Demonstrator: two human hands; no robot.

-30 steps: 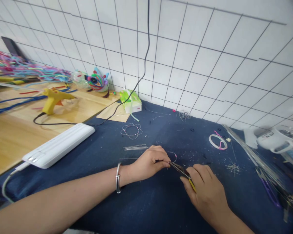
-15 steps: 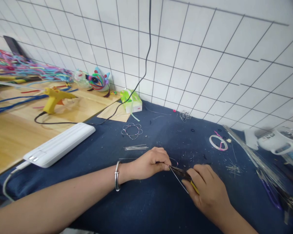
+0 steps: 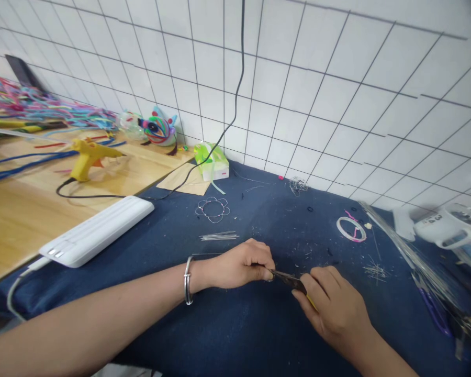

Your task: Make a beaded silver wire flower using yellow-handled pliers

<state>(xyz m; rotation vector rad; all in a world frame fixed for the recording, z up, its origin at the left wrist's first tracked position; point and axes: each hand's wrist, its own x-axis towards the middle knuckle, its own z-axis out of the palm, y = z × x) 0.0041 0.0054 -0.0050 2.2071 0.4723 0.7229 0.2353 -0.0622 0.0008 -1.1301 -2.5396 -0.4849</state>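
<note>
My left hand (image 3: 245, 264) is closed in a pinch on a thin metal wire (image 3: 208, 254). A length of that wire shows behind my left wrist, and the rest is mostly hidden by the fingers. My right hand (image 3: 335, 301) is wrapped round pliers (image 3: 288, 279) with dark jaws and a yellow handle. The jaw tips meet the left fingertips at the wire; whether they grip it I cannot tell. Beyond my left hand lie a bundle of straight wires (image 3: 219, 236) and a flower-shaped wire ring (image 3: 222, 209) with small beads.
A white power bank (image 3: 98, 230) lies left on the dark blue cloth (image 3: 235, 335). A yellow glue gun (image 3: 87, 159) stands on the wooden table. To the right are a white ring-shaped coil (image 3: 338, 230), wire scraps (image 3: 376, 272), long wires (image 3: 396, 241) and purple-handled scissors (image 3: 434, 311).
The wire end that slanted down beside my right thumb no longer shows, nor does the curved wire beyond the pliers. A short bend now shows under my left fingertips. Both hands stay nearly in place.
</note>
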